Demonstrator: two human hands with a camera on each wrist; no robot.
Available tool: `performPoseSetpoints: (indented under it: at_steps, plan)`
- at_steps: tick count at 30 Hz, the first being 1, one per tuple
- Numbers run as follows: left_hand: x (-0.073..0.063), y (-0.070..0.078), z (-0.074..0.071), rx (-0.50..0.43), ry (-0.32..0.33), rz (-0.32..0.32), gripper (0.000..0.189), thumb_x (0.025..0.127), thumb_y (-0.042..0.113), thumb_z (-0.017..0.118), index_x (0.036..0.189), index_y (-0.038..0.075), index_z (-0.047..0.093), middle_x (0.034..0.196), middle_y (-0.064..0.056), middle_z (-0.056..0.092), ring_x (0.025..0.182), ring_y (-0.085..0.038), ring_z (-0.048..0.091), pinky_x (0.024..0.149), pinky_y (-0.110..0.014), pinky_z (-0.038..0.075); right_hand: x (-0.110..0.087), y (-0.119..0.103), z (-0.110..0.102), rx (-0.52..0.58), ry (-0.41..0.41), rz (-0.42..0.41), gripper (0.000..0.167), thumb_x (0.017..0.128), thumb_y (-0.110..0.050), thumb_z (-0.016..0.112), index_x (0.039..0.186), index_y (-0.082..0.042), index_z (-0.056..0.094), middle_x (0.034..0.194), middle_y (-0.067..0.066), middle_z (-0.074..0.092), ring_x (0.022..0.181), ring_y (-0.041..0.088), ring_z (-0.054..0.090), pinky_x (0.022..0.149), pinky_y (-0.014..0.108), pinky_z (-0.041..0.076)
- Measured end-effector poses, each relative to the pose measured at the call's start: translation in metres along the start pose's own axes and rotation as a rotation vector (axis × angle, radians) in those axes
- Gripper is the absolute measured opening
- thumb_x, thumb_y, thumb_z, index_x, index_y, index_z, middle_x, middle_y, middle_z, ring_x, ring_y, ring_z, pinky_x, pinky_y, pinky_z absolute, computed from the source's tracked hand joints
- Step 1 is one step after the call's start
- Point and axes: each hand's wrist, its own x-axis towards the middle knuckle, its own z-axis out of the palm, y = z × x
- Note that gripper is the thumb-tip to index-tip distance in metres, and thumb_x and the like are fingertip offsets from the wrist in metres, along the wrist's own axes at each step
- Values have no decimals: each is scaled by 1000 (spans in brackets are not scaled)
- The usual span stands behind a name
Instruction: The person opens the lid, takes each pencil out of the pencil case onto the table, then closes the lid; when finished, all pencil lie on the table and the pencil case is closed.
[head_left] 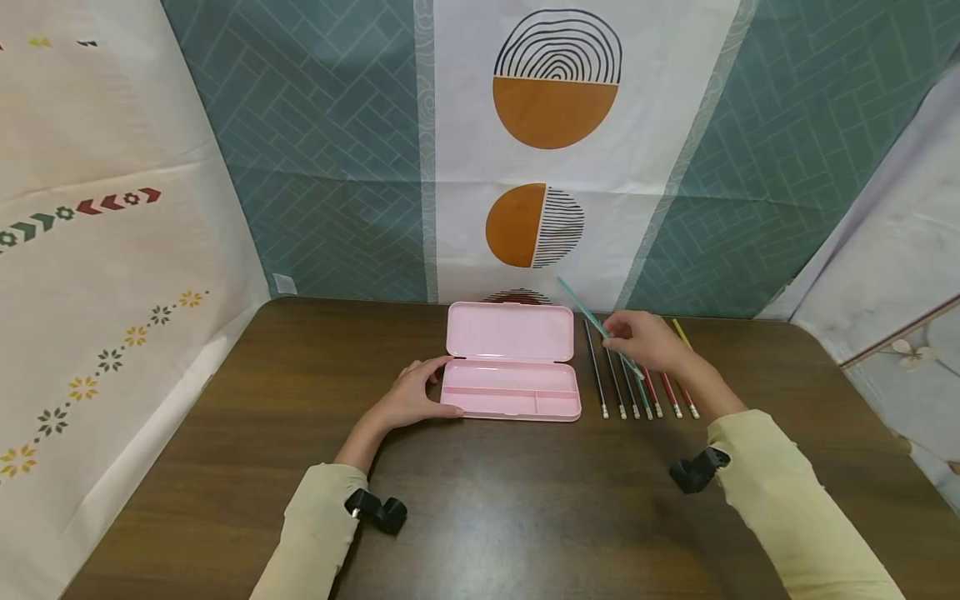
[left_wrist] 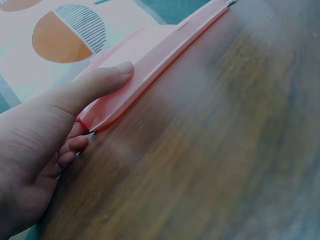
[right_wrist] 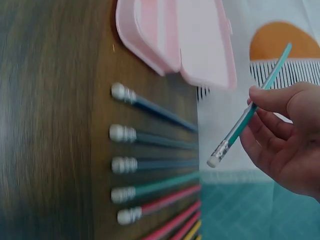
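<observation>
An open pink pencil case point(head_left: 510, 332) lies on the table, its lid tipped back and its divided tray showing nothing inside. My left hand point(head_left: 411, 398) grips the case's left end, thumb on the front wall point(left_wrist: 150, 72) and fingers round the side. Above the row of pencils, my right hand point(head_left: 647, 340) pinches a teal pencil point(right_wrist: 239, 129) between thumb and fingers, its white eraser end pointing down toward me. Beneath it, several pencils point(head_left: 597, 367) lie side by side right of the case, dark, green, red and yellow, erasers toward me.
The brown wooden table point(head_left: 510, 517) ends just behind the case, against a patterned cloth backdrop point(head_left: 337, 167). Light cloths hang at the left point(head_left: 97, 333) and right point(head_left: 892, 275) sides. A black wrist camera point(head_left: 697, 471) sits on each sleeve.
</observation>
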Motion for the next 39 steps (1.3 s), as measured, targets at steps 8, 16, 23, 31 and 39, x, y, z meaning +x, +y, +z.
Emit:
performPoseSetpoints:
  at_steps: [8, 16, 23, 31, 39]
  plan:
    - [0, 2, -1, 1, 0, -1, 91, 68, 38, 87, 143, 8, 45, 102, -7, 50, 96, -22, 44, 77, -39, 38, -20, 32, -21, -12, 39, 136, 31, 94, -10, 61, 117, 12, 58, 103, 25, 63, 98, 41, 58, 80, 52, 45]
    - [-1, 3, -1, -3, 5, -3, 90, 68, 39, 87, 143, 9, 46, 101, -6, 50, 95, -21, 44, 76, -38, 38, -37, 66, -33, -82, 77, 220, 40, 95, -17, 62, 120, 14, 57, 110, 32, 61, 99, 48, 57, 79, 55, 46]
    - [-1, 3, -2, -3, -3, -7, 89, 69, 39, 86, 143, 11, 46, 102, -7, 49, 94, -22, 43, 75, -38, 37, -52, 96, -35, -120, 107, 257, 40, 94, -16, 62, 117, 17, 56, 106, 31, 63, 98, 49, 57, 81, 56, 44]
    - [0, 3, -3, 3, -7, -6, 90, 69, 38, 86, 145, 10, 45, 102, -7, 50, 95, -21, 43, 77, -38, 38, -67, 120, -32, -159, 114, 290, 36, 93, -12, 62, 112, 20, 57, 100, 32, 64, 97, 51, 56, 83, 58, 41]
    - [1, 1, -1, 3, -2, 1, 90, 69, 39, 86, 144, 10, 45, 102, -7, 50, 96, -21, 43, 77, -38, 38, -79, 145, -23, -195, 131, 312, 35, 91, -11, 62, 109, 19, 57, 97, 32, 64, 97, 53, 55, 83, 59, 38]
